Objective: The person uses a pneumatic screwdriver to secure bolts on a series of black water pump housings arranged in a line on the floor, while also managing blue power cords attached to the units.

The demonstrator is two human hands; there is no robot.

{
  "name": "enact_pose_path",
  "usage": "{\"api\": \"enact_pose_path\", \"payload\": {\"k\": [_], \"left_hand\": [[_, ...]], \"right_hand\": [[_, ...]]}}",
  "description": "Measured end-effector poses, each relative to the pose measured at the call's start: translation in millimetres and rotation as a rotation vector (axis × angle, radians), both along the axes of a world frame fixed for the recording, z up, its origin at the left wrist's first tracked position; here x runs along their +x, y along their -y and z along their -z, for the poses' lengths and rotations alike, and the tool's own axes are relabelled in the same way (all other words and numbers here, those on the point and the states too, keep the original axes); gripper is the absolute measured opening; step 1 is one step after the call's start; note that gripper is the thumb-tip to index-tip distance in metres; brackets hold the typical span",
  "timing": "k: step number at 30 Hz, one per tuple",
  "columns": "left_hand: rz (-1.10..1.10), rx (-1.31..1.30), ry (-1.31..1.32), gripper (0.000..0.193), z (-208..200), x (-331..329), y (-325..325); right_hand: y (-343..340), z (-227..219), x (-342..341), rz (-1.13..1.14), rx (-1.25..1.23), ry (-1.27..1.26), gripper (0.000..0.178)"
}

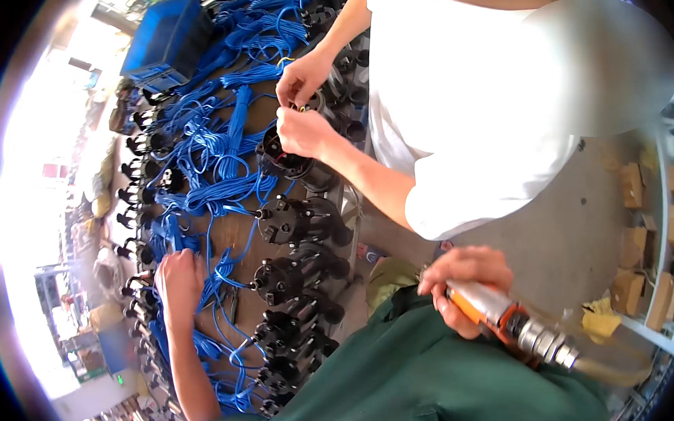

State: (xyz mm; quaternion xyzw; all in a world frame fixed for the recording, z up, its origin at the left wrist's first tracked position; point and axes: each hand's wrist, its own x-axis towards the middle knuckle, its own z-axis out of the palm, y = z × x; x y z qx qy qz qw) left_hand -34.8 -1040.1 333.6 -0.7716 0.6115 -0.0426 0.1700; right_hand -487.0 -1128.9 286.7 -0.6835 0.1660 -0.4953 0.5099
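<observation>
My right hand (469,284) is wrapped round an orange and silver air tool (490,311) with a metal hose coupling at its rear. It is held in front of my green shirt, off to the right of the table. My left hand (180,283) reaches over the table, back upward, among blue cable coils (174,235). Its fingers look curled, and whatever is under them is hidden. Between my hands stand black round pump-like housings (285,222) in a row, blue cables running from them.
Across from me a person in a white shirt (462,103) has both hands (305,122) over an open black housing (279,151) with wires inside. A blue crate (167,41) is at the far left. Small black parts (138,194) line the table's left side. Cardboard boxes (632,257) fill a rack at right.
</observation>
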Motion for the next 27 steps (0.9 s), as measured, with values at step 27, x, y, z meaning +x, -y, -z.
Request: {"api": "enact_pose_path", "payload": {"k": [27], "left_hand": [[1.009, 0.516, 0.657, 0.025, 214.5, -153.5, 81.5]], "right_hand": [[-17.7, 53.7, -222.3, 0.406, 0.542, 0.529, 0.038]]}}
